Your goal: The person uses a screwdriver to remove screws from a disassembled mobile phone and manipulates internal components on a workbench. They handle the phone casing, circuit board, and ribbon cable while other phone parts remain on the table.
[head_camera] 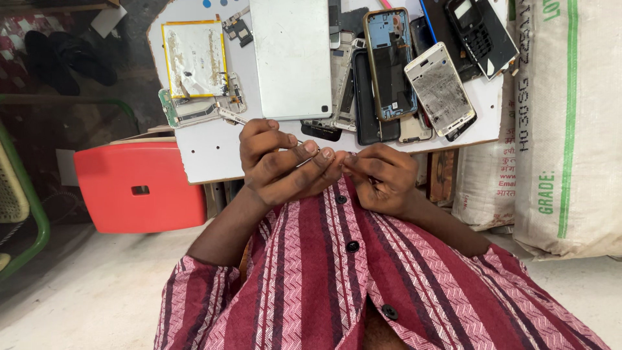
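Between both hands (330, 170), fingertips pinching, a thin metal piece (304, 160)

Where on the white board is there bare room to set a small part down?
Bare board lies at the near left corner, below the battery and circuit frame, left of the left hand. The right side is crowded: tablet back, stacked phone shells, keypad phone.

One head-worn camera looks steeply down, close over the hands (324, 170), with the white board (214, 149) beyond.
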